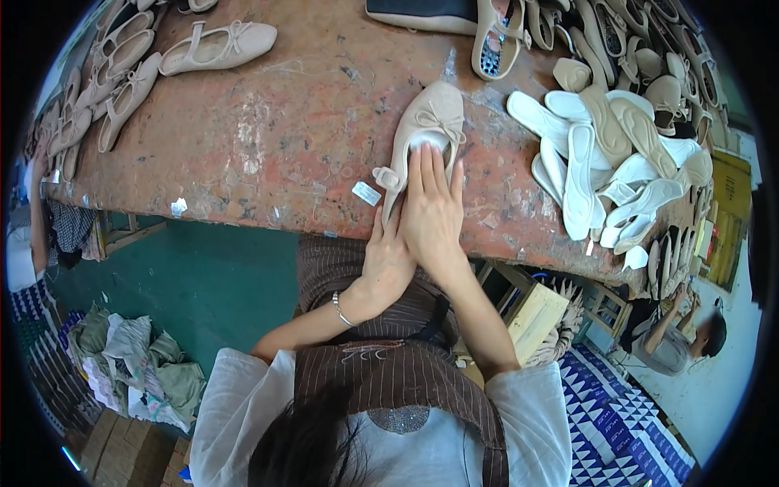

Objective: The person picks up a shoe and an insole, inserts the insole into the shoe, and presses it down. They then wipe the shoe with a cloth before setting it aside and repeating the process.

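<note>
A beige flat shoe (419, 122) with a small bow lies on the table in front of me, its toe pointing away. My right hand (434, 215) reaches into its opening, the fingers stretched out flat on the white insole (425, 144). At the heel end, my left hand (387, 261) holds the back of the shoe, its fingers partly hidden beneath the right hand. A loose strap end with a bow-like piece (386, 176) sticks out at the shoe's left side. Next to it on the table is a small white label (366, 192).
White and beige insoles (580, 174) lie heaped at the right, with many beige shoes (665, 93) behind them. More shoes (122, 97) stand at the far left of the worn reddish table (284, 138). Below, a wooden box (540, 316) is near my right arm. Another person (673, 341) is farther right.
</note>
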{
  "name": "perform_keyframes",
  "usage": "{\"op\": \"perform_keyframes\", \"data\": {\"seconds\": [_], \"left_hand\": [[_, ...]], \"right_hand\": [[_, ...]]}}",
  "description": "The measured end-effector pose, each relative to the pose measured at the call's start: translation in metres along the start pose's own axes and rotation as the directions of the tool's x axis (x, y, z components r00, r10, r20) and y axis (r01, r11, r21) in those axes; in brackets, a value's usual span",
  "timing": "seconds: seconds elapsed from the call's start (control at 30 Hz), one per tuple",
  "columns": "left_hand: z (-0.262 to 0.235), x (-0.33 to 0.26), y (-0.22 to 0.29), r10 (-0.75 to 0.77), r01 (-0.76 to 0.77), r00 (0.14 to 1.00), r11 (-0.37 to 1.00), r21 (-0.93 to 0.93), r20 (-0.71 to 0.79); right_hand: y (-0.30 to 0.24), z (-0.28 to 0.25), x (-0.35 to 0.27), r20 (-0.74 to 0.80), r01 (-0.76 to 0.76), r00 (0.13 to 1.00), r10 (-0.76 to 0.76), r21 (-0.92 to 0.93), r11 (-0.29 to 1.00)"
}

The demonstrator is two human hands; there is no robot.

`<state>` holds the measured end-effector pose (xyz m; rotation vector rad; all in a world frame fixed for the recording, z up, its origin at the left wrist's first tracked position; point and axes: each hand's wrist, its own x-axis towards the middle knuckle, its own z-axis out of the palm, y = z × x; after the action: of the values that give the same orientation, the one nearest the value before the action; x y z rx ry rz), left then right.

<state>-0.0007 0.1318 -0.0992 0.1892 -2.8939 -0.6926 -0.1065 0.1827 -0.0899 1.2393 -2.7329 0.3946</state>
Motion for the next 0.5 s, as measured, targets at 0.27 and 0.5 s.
{"op": "perform_keyframes", "data": {"seconds": [0.27,0.5], "left_hand": [[0.007,-0.006,-0.008,-0.027,0.026,0.998,1.000,0.010,0.059],[0.001,0.002,-0.004,0.018,-0.029,0.993,0.996,0.088,0.121]], "right_hand": [[-0.004,0.009,0.014,0.004,-0.020,1.000,0.020,0.033,0.999],[0.011,0.004,0.061,0.201,-0.094,0.973,0.114,-0.105,0.990]]}}
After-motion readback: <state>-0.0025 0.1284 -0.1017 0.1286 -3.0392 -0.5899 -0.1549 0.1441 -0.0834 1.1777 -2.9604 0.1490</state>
